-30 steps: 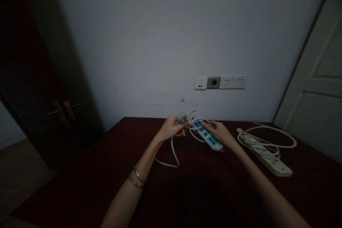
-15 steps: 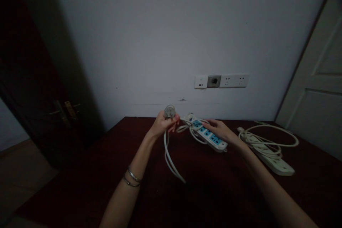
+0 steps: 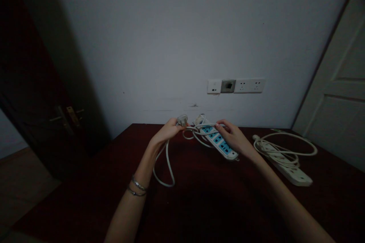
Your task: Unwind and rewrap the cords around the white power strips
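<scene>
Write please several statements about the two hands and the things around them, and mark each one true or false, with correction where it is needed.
1. The left hand holds a plug. True.
2. The bracelets are worn on the right arm. False: the bracelets are on the left arm.
3. The right hand has a white cable at its fingertips. True.
4. The strip with blue sockets is on the left of the plug. False: the strip with blue sockets is on the right of it.
5. A second power strip lies on the dark red table, with a looped cord partly over it. True.
</scene>
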`<action>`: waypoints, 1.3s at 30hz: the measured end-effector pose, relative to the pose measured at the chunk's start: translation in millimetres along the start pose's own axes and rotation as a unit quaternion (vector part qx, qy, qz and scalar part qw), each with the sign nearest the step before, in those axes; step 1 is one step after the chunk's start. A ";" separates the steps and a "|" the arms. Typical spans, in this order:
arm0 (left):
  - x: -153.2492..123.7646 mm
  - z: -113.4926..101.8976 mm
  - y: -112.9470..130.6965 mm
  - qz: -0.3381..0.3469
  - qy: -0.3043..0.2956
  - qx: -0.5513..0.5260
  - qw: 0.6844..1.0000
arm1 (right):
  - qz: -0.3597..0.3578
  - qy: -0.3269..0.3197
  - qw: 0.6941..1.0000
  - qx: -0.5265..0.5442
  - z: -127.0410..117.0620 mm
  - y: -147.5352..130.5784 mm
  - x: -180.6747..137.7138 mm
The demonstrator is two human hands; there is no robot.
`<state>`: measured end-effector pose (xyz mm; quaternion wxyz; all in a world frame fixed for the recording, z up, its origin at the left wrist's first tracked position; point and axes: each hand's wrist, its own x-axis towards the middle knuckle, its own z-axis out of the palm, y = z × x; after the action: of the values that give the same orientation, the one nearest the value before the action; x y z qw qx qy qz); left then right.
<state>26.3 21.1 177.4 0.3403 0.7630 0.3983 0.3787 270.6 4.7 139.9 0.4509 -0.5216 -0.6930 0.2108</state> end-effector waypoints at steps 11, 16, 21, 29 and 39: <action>1.7 23.4 -5.0 -0.019 -0.005 0.244 0.970 | -0.071 0.022 0.981 -0.177 11.6 -22.9 -15.7; -1.4 25.7 3.0 -0.068 -0.015 0.328 0.942 | -0.067 0.039 0.957 -0.280 18.5 -29.7 -20.7; -3.2 29.1 9.0 -0.009 -0.003 0.329 0.944 | -0.042 0.036 0.935 -0.351 20.8 -33.4 -24.2; 2.3 27.0 -2.3 0.105 -0.049 -0.020 0.993 | -0.044 0.021 0.939 -0.339 18.5 -19.9 -19.7; 0.5 29.2 -8.2 0.108 -0.019 -0.275 0.955 | -0.057 0.014 0.955 -0.290 11.2 -1.8 -6.4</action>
<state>48.5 18.9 156.7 0.5017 0.6852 0.1877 0.4935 260.4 0.2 133.1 0.3018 -0.5922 -0.7465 -0.0328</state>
